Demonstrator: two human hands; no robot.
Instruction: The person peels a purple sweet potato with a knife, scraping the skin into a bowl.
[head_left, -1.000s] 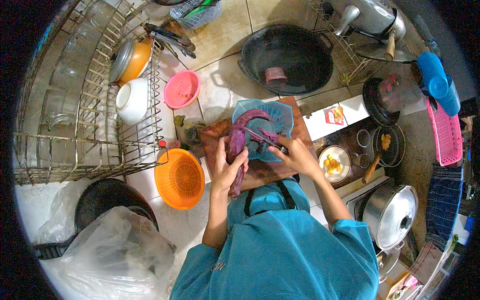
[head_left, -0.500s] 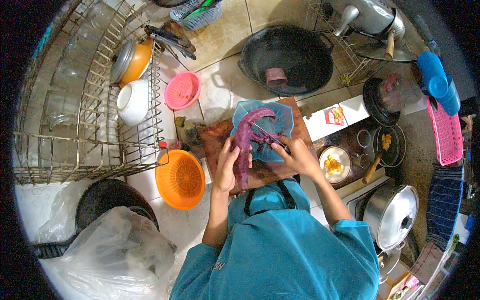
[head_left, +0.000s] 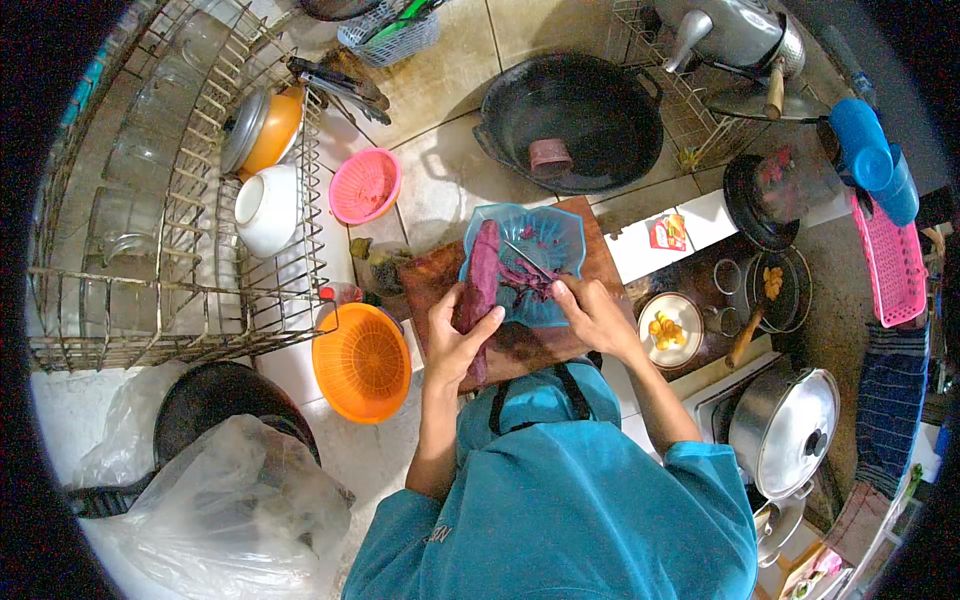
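A long purple tuber, which looks like a sweet potato, is gripped in my left hand, with the thumb along its lower part. Its upper end reaches over the left side of a translucent blue bowl. My right hand is closed around a small knife, its blade pointing up and left over the bowl, apart from the tuber. Purple scraps lie in the bowl. Underneath is a brown wooden board.
An orange basket and a pink basket stand to the left, near a wire dish rack. Behind the bowl sits a large black wok. On the right are a plate with yellow pieces and a lidded pot.
The tuber has turned in my left hand: its upper end, which arched right over the bowl, now points straight up. The knife blade has come away from it.
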